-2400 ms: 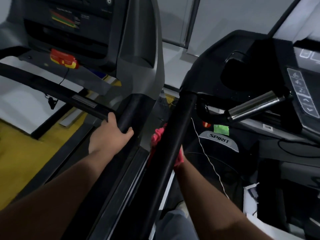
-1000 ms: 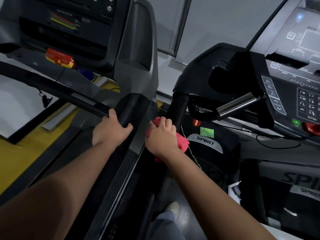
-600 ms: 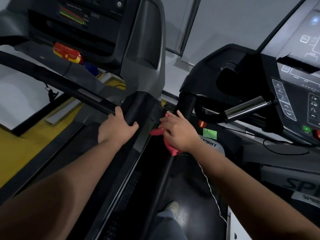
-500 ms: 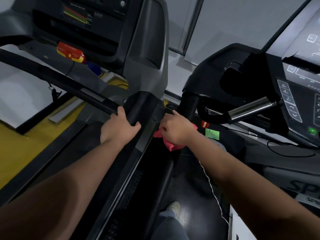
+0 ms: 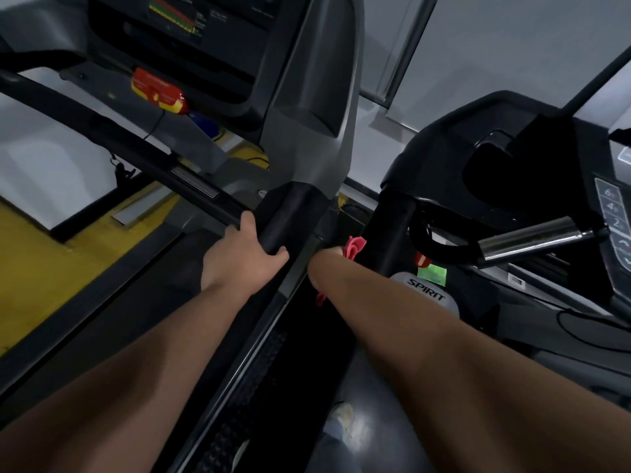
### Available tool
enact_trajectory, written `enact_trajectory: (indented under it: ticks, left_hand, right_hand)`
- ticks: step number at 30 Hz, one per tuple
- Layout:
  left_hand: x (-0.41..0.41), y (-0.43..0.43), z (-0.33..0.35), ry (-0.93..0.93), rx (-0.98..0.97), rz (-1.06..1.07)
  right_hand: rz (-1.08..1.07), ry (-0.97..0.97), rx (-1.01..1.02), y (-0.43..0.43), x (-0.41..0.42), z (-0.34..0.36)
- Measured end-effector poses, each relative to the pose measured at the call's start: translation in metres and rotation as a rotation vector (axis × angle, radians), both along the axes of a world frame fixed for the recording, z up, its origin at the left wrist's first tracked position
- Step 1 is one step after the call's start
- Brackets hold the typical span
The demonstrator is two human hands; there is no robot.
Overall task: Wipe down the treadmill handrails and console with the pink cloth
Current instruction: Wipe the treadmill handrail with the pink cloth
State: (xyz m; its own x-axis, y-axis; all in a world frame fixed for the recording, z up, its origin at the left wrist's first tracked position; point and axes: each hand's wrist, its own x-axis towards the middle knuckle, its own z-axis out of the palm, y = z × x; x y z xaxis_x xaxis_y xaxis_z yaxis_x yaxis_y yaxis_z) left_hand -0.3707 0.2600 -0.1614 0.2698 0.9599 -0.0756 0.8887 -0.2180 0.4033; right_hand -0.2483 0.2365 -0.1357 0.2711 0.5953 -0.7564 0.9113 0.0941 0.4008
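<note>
Gripping black handrail (image 5: 284, 218) with left hand (image 5: 239, 259), fingers clenched. Cannot tell right hand (image 5: 322, 266) fingers, hidden beside pink cloth (image 5: 355, 246).

left hand (image 5: 239, 257) on left handrail (image 5: 286, 216) | cloth (image 5: 355, 246) right of it | console (image 5: 191, 35) behind

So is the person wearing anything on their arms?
No. The left arm and right arm are bare all the way up to the picture's edge: no sleeves, watch or bracelet show. The left grip has no glove; the right grip is mostly hidden behind its arm.
</note>
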Motion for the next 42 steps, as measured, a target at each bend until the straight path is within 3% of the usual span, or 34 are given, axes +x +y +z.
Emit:
enact_trajectory:
  ticks: [5,11,16,18,24,34,42]
  left_hand:
    - [0.0,0.001,0.0,0.012,-0.007,-0.003]
    - [0.0,0.0,0.003,-0.003,-0.018,-0.008]
    - [0.0,-0.001,0.004,0.007,-0.019,-0.007]
    - [0.0,-0.002,0.005,0.008,-0.016,-0.006]
    - [0.0,-0.002,0.004,0.02,-0.003,-0.009]
    - [0.001,0.003,0.001,-0.003,-0.024,0.008]
    - [0.0,0.003,0.002,-0.01,-0.029,0.012]
  right_hand:
    - [0.019,0.024,-0.016,-0.006,-0.002,0.008]
    - [0.118,0.274,0.395,-0.032,0.028,0.007]
    - [0.065,0.53,0.794,-0.076,0.052,0.002]
    - [0.082,0.554,0.839,-0.087,0.055,0.003]
    - [0.181,0.421,0.612,-0.066,0.05,0.004]
    - [0.039,0.13,-0.111,-0.001,0.014,0.006]
    - [0.126,0.156,-0.199,0.001,0.009,0.021]
